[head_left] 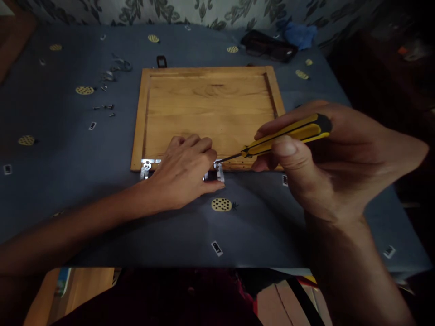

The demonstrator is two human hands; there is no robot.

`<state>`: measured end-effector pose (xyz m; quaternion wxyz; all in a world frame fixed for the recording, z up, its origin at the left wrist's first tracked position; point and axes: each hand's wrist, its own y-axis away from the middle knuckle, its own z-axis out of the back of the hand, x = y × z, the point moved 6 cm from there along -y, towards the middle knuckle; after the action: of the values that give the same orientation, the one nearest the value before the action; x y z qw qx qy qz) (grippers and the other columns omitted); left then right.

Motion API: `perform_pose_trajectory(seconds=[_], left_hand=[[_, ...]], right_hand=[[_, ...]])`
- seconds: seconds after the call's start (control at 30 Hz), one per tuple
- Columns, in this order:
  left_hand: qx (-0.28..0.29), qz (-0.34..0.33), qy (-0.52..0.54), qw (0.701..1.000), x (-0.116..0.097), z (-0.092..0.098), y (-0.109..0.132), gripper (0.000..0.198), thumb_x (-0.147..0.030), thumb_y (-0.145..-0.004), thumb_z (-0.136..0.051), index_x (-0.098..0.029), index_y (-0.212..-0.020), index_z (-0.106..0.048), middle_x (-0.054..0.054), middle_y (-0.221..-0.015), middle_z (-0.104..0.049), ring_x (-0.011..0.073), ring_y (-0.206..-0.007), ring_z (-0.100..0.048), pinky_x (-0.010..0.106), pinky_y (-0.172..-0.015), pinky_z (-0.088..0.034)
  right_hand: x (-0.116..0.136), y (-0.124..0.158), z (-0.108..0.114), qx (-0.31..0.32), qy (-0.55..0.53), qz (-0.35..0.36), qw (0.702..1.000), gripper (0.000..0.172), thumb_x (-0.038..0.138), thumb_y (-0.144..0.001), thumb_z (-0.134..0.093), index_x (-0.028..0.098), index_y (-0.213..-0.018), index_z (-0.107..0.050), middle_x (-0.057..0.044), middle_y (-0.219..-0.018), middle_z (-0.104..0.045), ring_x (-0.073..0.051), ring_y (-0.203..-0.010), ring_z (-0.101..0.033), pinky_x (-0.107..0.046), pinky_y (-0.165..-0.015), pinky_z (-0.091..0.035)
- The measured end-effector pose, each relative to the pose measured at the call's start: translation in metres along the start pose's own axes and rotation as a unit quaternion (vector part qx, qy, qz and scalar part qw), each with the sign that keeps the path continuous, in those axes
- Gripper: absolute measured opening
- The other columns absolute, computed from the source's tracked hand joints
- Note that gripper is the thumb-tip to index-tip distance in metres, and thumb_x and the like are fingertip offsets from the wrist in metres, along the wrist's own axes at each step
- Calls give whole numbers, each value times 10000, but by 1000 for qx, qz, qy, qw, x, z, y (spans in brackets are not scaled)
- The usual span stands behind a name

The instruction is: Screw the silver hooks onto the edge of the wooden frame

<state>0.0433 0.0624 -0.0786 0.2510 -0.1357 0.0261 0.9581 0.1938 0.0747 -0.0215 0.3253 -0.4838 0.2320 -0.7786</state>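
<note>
A framed wooden panel point(210, 106) lies flat on the cloth-covered table. Along its near edge sits a shiny metal fitting point(219, 172), partly hidden under my left hand point(186, 167). The fingers of that hand are curled over the fitting and the panel's edge, with the thumb pressed against its near side. My right hand point(340, 158) grips a yellow and black screwdriver point(295, 131) by the handle. Its thin shaft slants down to the left, and the tip meets the right end of the fitting, beside my left index finger.
Several small screws point(107, 107) and loose metal parts point(108, 74) lie left of the panel. Behind it are a small dark square frame point(161, 61), a dark case with glasses point(268, 47) and a blue cloth point(301, 35). A patterned wall covering point(204, 13) borders the table's far side.
</note>
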Motion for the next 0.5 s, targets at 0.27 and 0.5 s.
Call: perform_pose_trajectory(seconds=[0.27,0.5], left_hand=[[-1,2,-3,1000,-1,0,-1,350,-473,-854,-775,-153,-982,-713,85,-1033,-666,305,-1081,-582,428,-905,-415],[-1,1,-2,1000,0,0,0,341,-466,-864,-766,-153,-988,-713,85,-1032,-661,306,-1091,-575,429,-910,-410]], right_hand=[[-1,0,2,5,-4,7,1000,185,250,-896,-731,225,-713,-731,25,-833,-752,-122,-638,-705,-250,-505,-518],[0,0,0,-5,-16,-32,999,34,263,-891,-734,253,-911,-759,49,-794,-725,-104,-569,-665,-242,-473,-512]])
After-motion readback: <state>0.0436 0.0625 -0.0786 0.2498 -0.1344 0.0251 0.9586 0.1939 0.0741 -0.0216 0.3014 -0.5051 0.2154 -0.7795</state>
